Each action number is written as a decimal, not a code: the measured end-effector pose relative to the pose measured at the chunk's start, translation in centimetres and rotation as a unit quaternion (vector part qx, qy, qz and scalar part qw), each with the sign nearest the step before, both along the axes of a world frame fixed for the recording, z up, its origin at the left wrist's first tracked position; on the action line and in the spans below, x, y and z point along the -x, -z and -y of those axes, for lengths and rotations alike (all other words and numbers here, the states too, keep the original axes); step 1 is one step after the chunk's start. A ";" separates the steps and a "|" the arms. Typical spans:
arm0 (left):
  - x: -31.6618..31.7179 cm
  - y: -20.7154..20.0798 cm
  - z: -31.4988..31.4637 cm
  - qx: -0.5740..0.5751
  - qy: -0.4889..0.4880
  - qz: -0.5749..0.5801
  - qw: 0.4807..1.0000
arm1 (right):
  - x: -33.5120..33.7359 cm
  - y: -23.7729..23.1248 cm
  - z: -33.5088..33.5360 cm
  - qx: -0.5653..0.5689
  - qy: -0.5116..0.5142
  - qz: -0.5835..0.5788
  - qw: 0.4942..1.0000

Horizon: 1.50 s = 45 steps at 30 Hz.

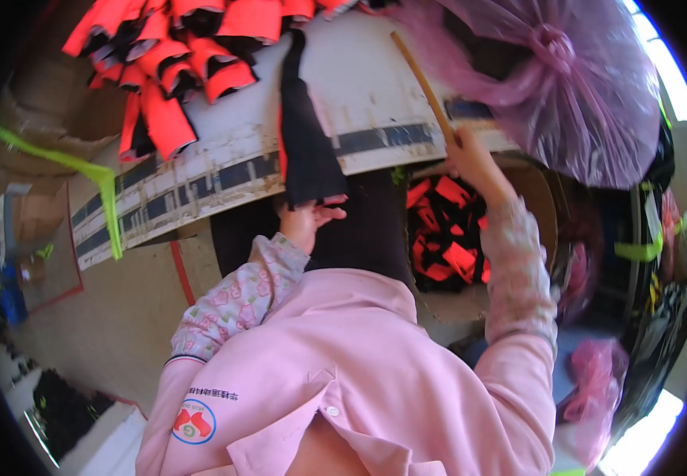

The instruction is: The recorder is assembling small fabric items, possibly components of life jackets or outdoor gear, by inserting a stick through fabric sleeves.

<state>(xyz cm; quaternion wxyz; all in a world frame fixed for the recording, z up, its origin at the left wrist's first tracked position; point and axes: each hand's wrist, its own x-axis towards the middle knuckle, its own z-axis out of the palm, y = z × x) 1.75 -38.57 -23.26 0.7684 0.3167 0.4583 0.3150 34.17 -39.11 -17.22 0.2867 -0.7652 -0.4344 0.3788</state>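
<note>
A long black fabric strip with an orange edge lies across the table and hangs over its front edge. My left hand is at the strip's lower end and grips it there; the cloth partly hides the fingers, and some fingertips show to the right. A thin wooden stick is in my right hand, whose fingers are wrapped round its near end. The stick slants up and to the left above the white table, apart from the strip.
Several orange and black fabric pieces are piled at the table's far left. A tied pink plastic bag stands at the far right. Below my right forearm, a cardboard box holds more orange and black pieces. Green tape hangs at the left.
</note>
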 end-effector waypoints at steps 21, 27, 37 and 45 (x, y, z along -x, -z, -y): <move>-1.0 -0.7 0.9 -0.045 0.002 -0.017 0.999 | 10.6 -2.8 17.0 0.161 -0.129 -0.083 0.975; -1.3 0.2 0.5 -0.015 0.015 -0.080 0.997 | 14.3 -1.3 10.7 0.145 -0.108 -0.162 0.970; -2.8 4.9 1.4 -0.095 -0.081 -0.077 0.989 | 18.9 0.9 5.9 0.178 -0.011 -0.541 0.821; -2.5 0.9 1.4 -0.027 -0.013 -0.065 0.997 | 16.1 -4.1 7.5 0.128 -0.186 -0.071 0.972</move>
